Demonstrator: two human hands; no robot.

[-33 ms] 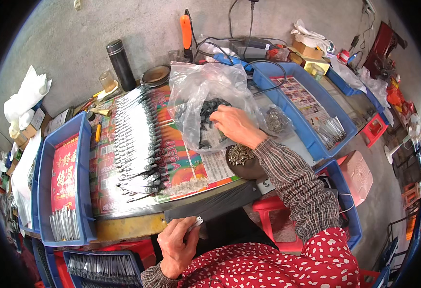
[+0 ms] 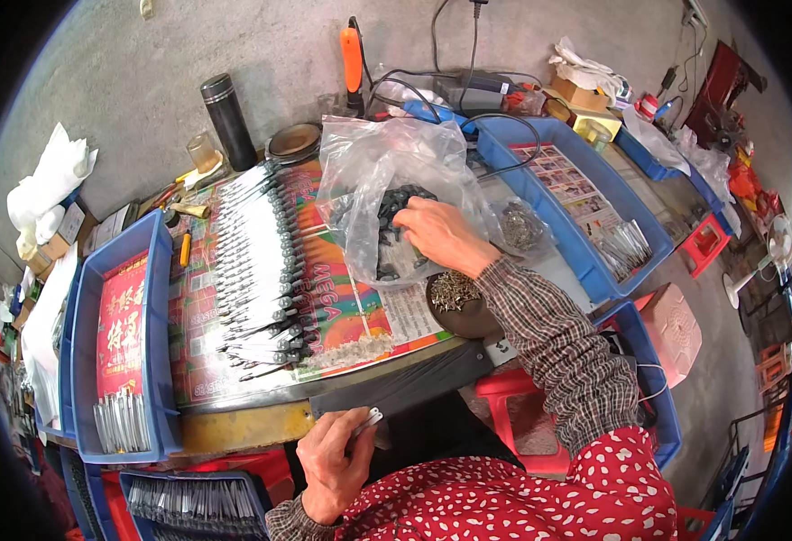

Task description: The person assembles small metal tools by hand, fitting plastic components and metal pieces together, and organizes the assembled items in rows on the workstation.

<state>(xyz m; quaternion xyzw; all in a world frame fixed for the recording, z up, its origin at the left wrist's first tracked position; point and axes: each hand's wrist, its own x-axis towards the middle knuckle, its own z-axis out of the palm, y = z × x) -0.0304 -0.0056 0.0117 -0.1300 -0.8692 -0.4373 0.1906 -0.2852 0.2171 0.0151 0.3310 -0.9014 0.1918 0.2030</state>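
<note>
My right hand [image 2: 443, 233] reaches into the mouth of a clear plastic bag [image 2: 351, 167] on the worktable. Its bent fingers press together at a pile of small black parts [image 2: 394, 206]; whatever they hold is hidden. Low in front of the table edge, my left hand [image 2: 331, 458] is closed around a narrow metal strip [image 2: 373, 417]. Only the strip's holed tip sticks out past the fingers. Beside the bag lies a long, overlapping row of shiny blades with black ends [image 2: 256, 257]. A dark round dish [image 2: 473, 320] of small brassy screws [image 2: 453, 290] sits below my right wrist.
Blue trays with metal strips flank the work area, one at the left [image 2: 160, 343] and one at the right [image 2: 585, 261]. A small bag of metal bits [image 2: 522, 225] lies near my right wrist. At the back stand a black flask [image 2: 228, 122] and an orange-handled tool [image 2: 352, 61].
</note>
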